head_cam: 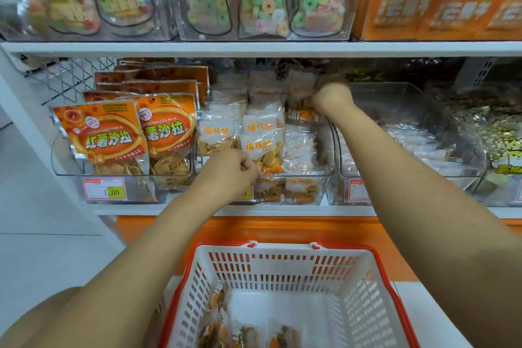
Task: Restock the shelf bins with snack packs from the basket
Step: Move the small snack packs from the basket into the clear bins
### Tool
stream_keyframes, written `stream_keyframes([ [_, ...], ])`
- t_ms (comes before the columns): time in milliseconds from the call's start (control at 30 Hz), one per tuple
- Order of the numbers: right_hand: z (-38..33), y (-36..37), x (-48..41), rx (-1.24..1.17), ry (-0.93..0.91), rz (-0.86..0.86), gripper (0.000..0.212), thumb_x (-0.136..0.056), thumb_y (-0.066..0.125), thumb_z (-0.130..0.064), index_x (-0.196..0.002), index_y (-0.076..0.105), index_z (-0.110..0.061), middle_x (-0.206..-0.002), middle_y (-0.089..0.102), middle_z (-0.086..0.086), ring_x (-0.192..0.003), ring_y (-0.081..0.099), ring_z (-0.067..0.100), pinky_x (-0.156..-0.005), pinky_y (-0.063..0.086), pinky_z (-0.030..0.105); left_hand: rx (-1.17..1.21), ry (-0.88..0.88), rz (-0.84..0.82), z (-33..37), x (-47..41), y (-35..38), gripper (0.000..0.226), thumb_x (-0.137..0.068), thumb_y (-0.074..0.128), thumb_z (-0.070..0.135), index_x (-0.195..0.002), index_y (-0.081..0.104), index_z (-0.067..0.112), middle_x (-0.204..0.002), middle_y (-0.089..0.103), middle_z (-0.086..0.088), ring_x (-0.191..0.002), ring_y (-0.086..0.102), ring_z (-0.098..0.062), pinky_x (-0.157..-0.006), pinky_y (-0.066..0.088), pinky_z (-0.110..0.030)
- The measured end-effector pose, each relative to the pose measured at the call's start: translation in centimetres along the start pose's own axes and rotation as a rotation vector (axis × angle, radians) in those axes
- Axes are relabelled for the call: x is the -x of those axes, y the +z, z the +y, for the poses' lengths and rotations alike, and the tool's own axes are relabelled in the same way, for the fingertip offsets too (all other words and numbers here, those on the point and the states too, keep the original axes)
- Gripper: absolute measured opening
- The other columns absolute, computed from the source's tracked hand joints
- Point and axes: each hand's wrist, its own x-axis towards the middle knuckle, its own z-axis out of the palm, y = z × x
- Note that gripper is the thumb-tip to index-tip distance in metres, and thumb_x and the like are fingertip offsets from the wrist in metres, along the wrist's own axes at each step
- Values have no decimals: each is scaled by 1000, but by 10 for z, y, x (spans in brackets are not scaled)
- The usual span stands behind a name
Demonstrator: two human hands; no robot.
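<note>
Snack packs [261, 124], small clear-and-white plastic pouches with orange lettering and pale crisps inside, stand upright in rows in the clear plastic middle bin [329, 155]. They fill its left and centre from front wall to back. At its right side they lie lower and looser, and more packs show through the front wall down to the floor of the bin.

The left hand [231, 169] is at the front rim of the middle bin. Its fingers [250, 168] are curled tight against the lower left edge of the front pack [264, 150] and pinch it there. The right hand [333, 99] reaches deep over the right rear corner of the bin, just under the white shelf board [254, 48] above it. That hand is blurred and its fingers are turned away, so I cannot tell whether they hold anything. Between the tops of the packs and that board there is only a narrow gap.

Left of the middle bin, touching its side wall, a second clear bin holds orange foil packs [108, 135] leaning back in a stack. Right of it, a third clear bin [395, 93] has low-lying clear packs and open room above them.

Below and in front of the middle bin sits a white slotted plastic basket with a red rim [282, 280]. It is open at the top, and a few orange-tinted packs [248, 335] lie on its floor near the left wall. Both forearms pass over the basket's rim without touching it.
</note>
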Motion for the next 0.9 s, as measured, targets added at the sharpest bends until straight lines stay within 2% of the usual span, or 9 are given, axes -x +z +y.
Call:
stream_keyframes([
  [133, -4, 5, -19, 113, -28, -107, 38, -97, 48, -16, -132, 47, -2, -134, 50, 13, -122, 50, 31, -94, 44, 34, 25, 9, -23, -1, -2, -1, 23, -93, 56, 22, -75, 67, 11, -75, 70, 2, -74, 67, -16, -74, 56, -37],
  [267, 0, 13, -35, -139, 98, -77, 60, -93, 57, -18, -145, 30, -6, -141, 43, 14, -129, 44, 30, -102, 40, 36, 34, 7, -50, 0, -4, -4, 26, -93, 57, 25, -72, 67, 13, -73, 71, 0, -72, 68, -21, -73, 57, -42],
  [333, 2, 19, -35, -284, 108, 28, 69, -94, 57, -17, -150, 18, -9, -146, 38, 13, -131, 42, 28, -100, 39, 24, 36, 3, -53, 0, -5, -4, 27, -93, 58, 26, -70, 68, 14, -73, 71, 0, -71, 68, -20, -73, 57, -41],
  [400, 3, 28, -29, -307, 60, 182, 59, -95, 50, -10, -147, 23, -6, -146, 35, 15, -129, 43, 29, -89, 40, 10, 41, 0, -52, 1, -5, -4, 28, -93, 59, 27, -70, 67, 14, -73, 71, 1, -71, 68, -18, -73, 57, -39],
  [467, 3, 29, -23, -139, -25, 232, 52, -93, 48, -3, -142, 31, -1, -142, 38, 22, -125, 45, 35, -93, 43, 26, 39, 4, -41, 1, -5, -4, 28, -92, 59, 27, -71, 68, 12, -72, 70, 4, -71, 67, -15, -72, 56, -36],
  [533, -2, 28, -18, 58, -122, 115, 41, -91, 50, 2, -132, 45, 1, -131, 51, 24, -118, 52, 37, -90, 45, 36, 29, 6, -35, 2, -5, -3, 27, -93, 59, 26, -72, 68, 12, -72, 69, 6, -71, 66, -13, -72, 55, -34],
  [633, -6, 27, -16, 155, -259, -7, 30, -90, 51, 0, -120, 59, -4, -123, 59, 23, -110, 58, 35, -89, 46, 33, 24, 14, -38, 1, -5, -3, 27, -93, 58, 27, -70, 67, 14, -72, 69, 5, -71, 66, -14, -71, 55, -34],
  [800, 0, 34, -3, 194, -376, -73, 29, -92, 47, 1, -119, 58, -4, -111, 62, 21, -99, 60, 33, -82, 46, 32, 31, 18, -41, 0, -6, -2, 29, -93, 59, 29, -69, 66, 14, -71, 70, 4, -71, 67, -15, -71, 56, -35],
  [900, 2, 30, 7, 168, -369, -92, 22, -89, 50, 1, -105, 64, 0, -102, 64, 20, -97, 62, 33, -75, 43, 28, 42, 32, -42, -1, -5, -2, 28, -93, 59, 28, -69, 66, 14, -72, 69, 4, -72, 67, -16, -70, 55, -34],
])
